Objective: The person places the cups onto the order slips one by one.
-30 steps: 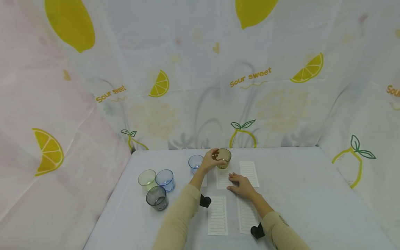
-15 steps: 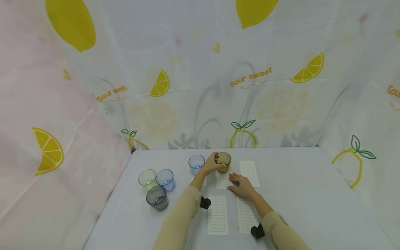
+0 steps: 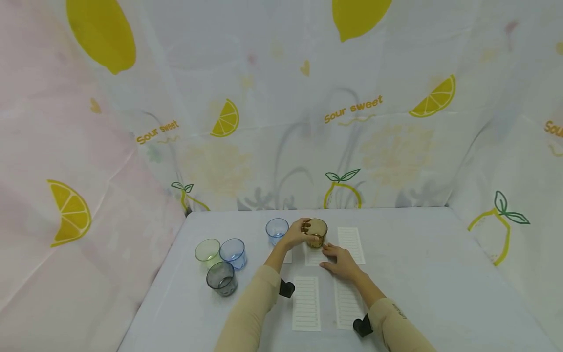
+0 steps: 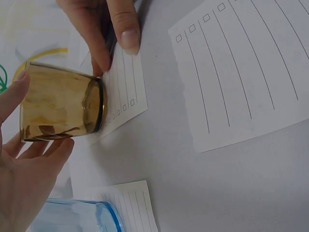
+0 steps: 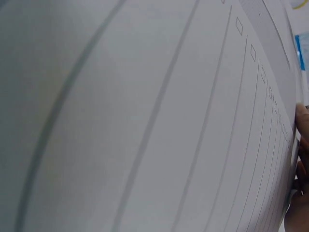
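Note:
My left hand [image 3: 293,236] grips an amber glass [image 3: 317,234] around its side, thumb on the near side and fingers on the far side. In the left wrist view the base of the glass [image 4: 63,104] is close over a white lined sheet [image 4: 126,79]; whether it touches is unclear. My right hand [image 3: 340,262] rests with its fingertips on that sheet, just in front of the glass, fingers loosely bent. Left of my left hand, a blue glass [image 3: 276,230] stands by another sheet [image 3: 288,256], which it partly covers.
Green [image 3: 206,252], blue [image 3: 233,254] and grey [image 3: 222,279] glasses stand together on the left. More lined sheets lie at the back right [image 3: 351,245], front left [image 3: 306,304] and under my right forearm [image 3: 347,308]. A lemon-print cloth [image 3: 272,161] hangs behind the table.
My left hand has lowered the amber glass toward the back middle sheet, bringing it nearer to me and slightly right. My right hand has stayed in place.

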